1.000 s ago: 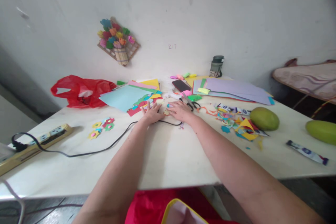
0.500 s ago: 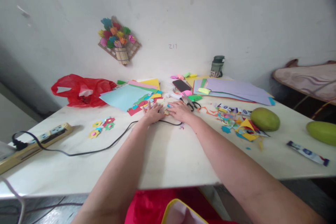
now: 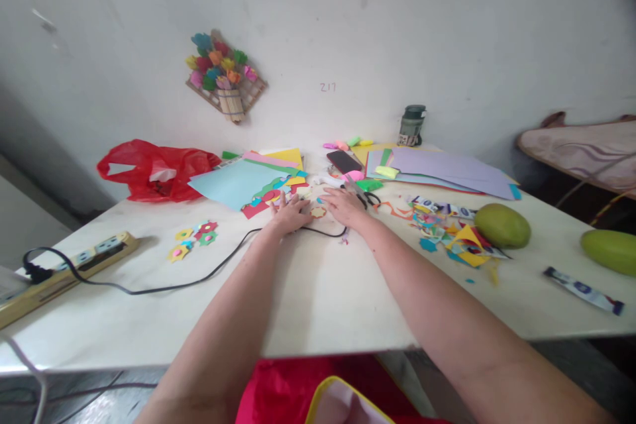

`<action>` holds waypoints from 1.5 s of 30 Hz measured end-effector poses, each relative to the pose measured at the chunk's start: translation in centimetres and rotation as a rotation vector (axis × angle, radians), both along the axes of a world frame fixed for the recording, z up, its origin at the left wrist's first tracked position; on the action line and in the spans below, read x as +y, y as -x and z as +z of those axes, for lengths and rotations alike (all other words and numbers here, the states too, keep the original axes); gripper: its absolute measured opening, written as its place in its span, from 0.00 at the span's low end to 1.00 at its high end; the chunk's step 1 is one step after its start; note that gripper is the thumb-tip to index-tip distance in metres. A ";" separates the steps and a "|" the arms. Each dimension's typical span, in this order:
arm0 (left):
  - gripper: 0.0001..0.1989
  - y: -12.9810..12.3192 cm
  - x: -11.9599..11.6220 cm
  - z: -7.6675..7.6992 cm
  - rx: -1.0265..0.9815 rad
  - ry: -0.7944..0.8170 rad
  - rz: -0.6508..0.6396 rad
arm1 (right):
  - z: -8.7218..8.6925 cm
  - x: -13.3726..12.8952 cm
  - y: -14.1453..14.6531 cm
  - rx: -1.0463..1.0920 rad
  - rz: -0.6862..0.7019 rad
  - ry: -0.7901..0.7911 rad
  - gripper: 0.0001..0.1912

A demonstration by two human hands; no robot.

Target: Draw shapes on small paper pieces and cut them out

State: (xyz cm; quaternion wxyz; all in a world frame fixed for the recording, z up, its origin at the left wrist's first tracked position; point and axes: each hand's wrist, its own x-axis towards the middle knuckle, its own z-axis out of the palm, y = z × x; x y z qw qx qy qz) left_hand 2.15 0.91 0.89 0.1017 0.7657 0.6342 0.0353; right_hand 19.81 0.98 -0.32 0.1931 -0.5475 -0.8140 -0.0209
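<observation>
Paper flower [image 3: 318, 212] lies between palm-down hands [image 3: 291, 214], forearms [image 3: 238, 305] stretched forward.

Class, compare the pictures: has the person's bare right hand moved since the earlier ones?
Yes: the bare right hand has shifted slightly rightward, toward the black-handled metal scissors.

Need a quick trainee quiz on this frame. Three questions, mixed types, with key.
1. True or false: the scissors lie nearer the right hand than the left hand.
2. Pick one. Between the two hands lies: A) a phone; B) a flower-shaped paper cutout; C) a power strip.
3. How many large green fruits are in view?

Key: 1. True. 2. B. 3. Two.
</observation>
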 end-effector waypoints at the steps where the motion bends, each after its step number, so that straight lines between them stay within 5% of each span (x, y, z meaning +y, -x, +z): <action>1: 0.33 0.0 0.0 0.0 0.000 0.002 -0.001 | 0.0 0.2 -0.2 0.014 -0.022 0.008 0.20; 45: 0.33 -0.1 0.2 0.1 0.026 0.018 0.006 | 0.3 -0.2 0.0 0.023 0.006 -0.003 0.16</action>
